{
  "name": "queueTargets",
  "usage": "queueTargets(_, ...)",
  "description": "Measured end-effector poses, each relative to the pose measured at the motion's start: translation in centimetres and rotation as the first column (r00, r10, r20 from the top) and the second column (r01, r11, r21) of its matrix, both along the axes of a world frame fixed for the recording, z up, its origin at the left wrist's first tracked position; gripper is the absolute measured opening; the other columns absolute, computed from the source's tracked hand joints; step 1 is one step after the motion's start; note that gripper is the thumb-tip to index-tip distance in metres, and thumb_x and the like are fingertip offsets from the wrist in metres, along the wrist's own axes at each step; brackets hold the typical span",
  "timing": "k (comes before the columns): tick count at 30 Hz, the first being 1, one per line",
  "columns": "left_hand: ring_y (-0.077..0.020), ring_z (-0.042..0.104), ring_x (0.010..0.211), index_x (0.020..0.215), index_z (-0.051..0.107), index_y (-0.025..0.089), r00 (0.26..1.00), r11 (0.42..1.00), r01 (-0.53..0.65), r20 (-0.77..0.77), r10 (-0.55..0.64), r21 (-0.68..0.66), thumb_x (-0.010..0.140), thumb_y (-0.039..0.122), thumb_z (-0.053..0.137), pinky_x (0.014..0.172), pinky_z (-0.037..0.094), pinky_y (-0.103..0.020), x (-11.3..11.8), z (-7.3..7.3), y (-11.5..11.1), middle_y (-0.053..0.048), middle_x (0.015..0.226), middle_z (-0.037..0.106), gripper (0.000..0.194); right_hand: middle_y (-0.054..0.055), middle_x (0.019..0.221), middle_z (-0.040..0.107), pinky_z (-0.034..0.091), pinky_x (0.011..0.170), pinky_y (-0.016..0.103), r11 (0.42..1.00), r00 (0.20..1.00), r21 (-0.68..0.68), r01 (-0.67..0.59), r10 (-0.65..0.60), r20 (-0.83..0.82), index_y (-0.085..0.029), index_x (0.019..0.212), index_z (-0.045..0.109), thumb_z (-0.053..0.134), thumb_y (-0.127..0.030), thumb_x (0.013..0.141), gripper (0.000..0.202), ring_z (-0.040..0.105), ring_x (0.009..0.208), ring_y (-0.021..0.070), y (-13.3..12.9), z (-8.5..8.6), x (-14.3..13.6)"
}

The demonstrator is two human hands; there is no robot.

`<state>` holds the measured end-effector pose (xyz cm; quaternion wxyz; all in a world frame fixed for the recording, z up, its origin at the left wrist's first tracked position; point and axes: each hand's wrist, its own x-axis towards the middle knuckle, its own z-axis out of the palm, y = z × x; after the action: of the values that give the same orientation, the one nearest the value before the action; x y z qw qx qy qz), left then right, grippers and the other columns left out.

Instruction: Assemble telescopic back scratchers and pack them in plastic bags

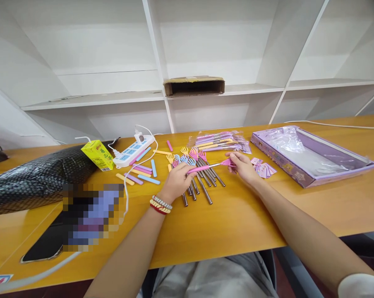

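Observation:
A pink back scratcher (202, 168) with a short metal shaft is held level between my two hands above the table. My left hand (176, 181) is closed on its pink handle, and my right hand (241, 166) pinches the claw end. Beneath and behind it lies a pile of metal-shafted back scratchers (205, 194) with yellow, blue and pink claw heads and no coloured handles. Left of the pile are several loose coloured handle sleeves (148, 179) in yellow, purple, blue and pink. Small printed cards (264, 169) lie just beyond my right wrist.
Bagged back scratchers (221, 141) lie at the back. A purple box tray (301, 176) with clear plastic sits right. A power strip (134, 151), yellow drink carton (97, 155), black wrapped bundle (47, 169) and partly pixelated phone (47, 240) are left. A cardboard box (194, 86) rests on the shelf.

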<state>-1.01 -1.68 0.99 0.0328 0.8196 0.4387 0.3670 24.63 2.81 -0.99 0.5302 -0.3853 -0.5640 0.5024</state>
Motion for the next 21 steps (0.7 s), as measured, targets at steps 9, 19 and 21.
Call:
queueTargets(9,-0.0166,0.06,0.075,0.087,0.069,0.018,0.957,0.98,-0.16,0.222,0.184,-0.121,0.076,0.031,0.057,0.07,0.046,-0.028,-3.2,2.3,2.0,-0.004,0.082,0.068,0.021,-0.005,0.044,0.043,0.029,0.034,0.019,0.894,0.905,0.182,0.408,-0.423,0.047,-0.016,0.071,0.059,0.06,-0.044,0.072,0.028,0.039,0.035,0.0067,1.2,1.8,2.7)
queueTargets(19,-0.0093,0.045,0.05,0.077,0.066,0.016,0.677,0.938,-0.294,0.654,0.338,-0.182,0.066,0.028,0.061,0.047,0.038,-0.021,-10.2,2.0,3.1,0.002,0.057,0.051,0.016,-0.003,0.05,0.047,0.032,0.034,0.022,0.606,0.621,0.139,0.783,-0.765,-0.171,-0.013,0.075,0.06,0.06,-0.031,0.071,0.019,0.04,0.037,0.0078,2.0,2.8,8.6)
queueTargets(21,-0.008,0.043,0.049,0.073,0.062,0.016,0.523,0.944,-0.294,0.802,0.288,-0.147,0.063,0.027,0.063,0.048,0.038,-0.02,-11.5,1.9,3.2,0.003,0.056,0.048,0.014,-0.003,0.049,0.045,0.029,0.034,0.023,0.467,0.484,0.13,0.875,-0.85,-0.206,-0.013,0.074,0.059,0.058,-0.03,0.073,0.018,0.038,0.036,0.008,2.1,2.8,10.0)
